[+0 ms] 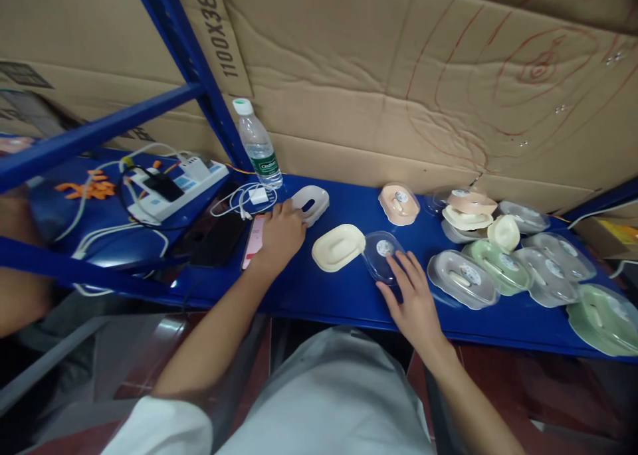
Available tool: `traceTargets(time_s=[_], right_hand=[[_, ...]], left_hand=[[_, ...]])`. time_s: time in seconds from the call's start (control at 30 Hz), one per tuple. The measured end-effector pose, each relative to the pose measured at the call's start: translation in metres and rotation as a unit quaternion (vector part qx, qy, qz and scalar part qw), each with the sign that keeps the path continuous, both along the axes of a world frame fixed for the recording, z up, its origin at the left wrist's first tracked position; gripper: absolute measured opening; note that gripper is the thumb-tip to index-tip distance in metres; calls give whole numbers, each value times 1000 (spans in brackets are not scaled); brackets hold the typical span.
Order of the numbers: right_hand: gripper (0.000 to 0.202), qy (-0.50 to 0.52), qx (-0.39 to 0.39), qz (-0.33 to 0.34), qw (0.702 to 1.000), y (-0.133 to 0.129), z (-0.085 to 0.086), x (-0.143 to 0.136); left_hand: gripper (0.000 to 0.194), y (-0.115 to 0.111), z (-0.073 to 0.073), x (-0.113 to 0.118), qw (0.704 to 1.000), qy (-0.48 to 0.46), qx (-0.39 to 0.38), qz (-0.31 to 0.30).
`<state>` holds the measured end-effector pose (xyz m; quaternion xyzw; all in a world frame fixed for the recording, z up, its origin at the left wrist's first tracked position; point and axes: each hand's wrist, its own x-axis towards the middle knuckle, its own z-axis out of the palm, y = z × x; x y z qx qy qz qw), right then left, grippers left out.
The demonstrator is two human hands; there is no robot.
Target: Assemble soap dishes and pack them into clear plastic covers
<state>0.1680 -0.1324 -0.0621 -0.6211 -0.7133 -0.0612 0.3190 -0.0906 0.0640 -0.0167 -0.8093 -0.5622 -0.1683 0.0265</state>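
Now, nearest of all, a pale shirt (329,395) fills the bottom, and just past it the right hand (411,295) is spread, thumb and fingers unclenched, at the near right edge of a clear lid (383,256). That lid lies on the blue desk (299,285), right beside a cream dish (339,247). Over to the left hand (283,234): palm down, bent fingers at the near left rim of a greyish dish (313,204) (whether it grips, I can't tell), with a pink-screened phone (254,241) just beside it. Off to the right sit a green lidded box (605,319) and a grey lidded box (463,279), while a peach lidded box (399,204) stands deeper in. Further left, a power strip (184,189) trails cables, an upright water bottle (260,151) stands at the back, and behind everything rises brown cardboard (343,76).
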Motion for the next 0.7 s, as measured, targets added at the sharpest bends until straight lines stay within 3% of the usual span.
traceTargets(time_s=[0.13,0.27,0.33,0.47,0.7], right_hand=[[54,9,-43,-35,998,4,-17,9],[50,15,-57,-65,996,6,-23,16],[51,19,-62,-79,995,6,-24,16],[52,23,-73,-77,994,6,-24,16],[52,31,-76,-69,994,6,-23,17]], left_hand=[[29,0,3,5,998,-26,-7,-52],[31,-41,-4,1,977,-98,22,-189],[31,-63,-10,-2,968,-100,16,-227],[22,-92,-22,-3,976,-68,22,-208],[17,-102,-43,20,982,-109,10,-151]])
